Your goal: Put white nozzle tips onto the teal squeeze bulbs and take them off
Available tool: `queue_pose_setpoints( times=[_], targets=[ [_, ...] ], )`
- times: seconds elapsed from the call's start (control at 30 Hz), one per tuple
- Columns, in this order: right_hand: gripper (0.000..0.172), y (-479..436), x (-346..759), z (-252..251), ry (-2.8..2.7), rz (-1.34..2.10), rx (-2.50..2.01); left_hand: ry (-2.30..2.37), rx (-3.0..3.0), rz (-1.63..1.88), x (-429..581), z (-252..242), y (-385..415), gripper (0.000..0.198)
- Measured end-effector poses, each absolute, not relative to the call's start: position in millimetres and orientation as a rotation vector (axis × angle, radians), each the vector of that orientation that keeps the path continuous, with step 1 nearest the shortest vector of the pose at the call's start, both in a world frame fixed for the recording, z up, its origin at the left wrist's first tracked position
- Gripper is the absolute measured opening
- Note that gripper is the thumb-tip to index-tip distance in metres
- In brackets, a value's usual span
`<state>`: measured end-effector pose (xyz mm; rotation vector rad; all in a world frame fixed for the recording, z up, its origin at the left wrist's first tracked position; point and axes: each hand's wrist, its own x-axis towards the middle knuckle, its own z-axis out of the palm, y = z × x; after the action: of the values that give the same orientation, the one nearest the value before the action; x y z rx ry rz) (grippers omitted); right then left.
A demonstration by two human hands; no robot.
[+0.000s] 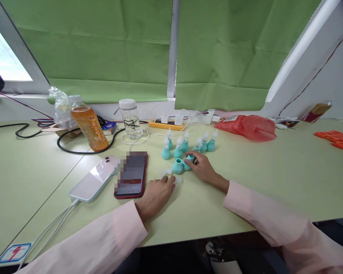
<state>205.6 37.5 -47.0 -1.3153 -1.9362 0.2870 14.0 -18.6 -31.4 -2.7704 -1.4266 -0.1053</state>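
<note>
My left hand (157, 193) reaches over the table with bent fingers, closed at a clear plastic nozzle tip (178, 180) that shows beside the fingertips. Other loose clear tips (168, 171) lie just beyond its knuckles. My right hand (202, 166) has thumb and fingers around a teal rubber bulb (188, 163) with an open neck. Touching it on the left, another open teal bulb (177, 166) stands upright without a tip. Behind them stand several teal bulb aspirators (177, 149) fitted with clear nozzles, upright in a loose group. The right fingers partly cover the held bulb.
Left of my hands lie a red-cased phone (130, 175) and a pale phone (93, 180) with white cables. Behind are a tea bottle (89, 125), a clear water bottle (130, 120) and a yellow power strip (165, 125). Red bubble wrap (247, 127) and orange plastic pieces (338, 140) lie right.
</note>
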Motion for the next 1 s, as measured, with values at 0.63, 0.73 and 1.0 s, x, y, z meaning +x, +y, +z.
queue_pose_setpoints(
  times=[0.63,0.73,1.0],
  targets=[
    [0.035,67.3,233.4,-46.7,-1.586,0.086,-1.613,-1.329,-2.754,-0.052,13.3,-31.2,-20.9,0.027],
    [0.029,64.5,230.6,-42.5,-1.482,-0.059,-1.468,-1.325,-2.771,-0.111,13.5,-32.2,-21.2,0.027],
    [0.018,17.4,208.6,-23.0,-1.729,-0.162,-0.603,-1.404,-2.961,-0.821,6.5,-28.0,-27.1,0.030]
  ],
)
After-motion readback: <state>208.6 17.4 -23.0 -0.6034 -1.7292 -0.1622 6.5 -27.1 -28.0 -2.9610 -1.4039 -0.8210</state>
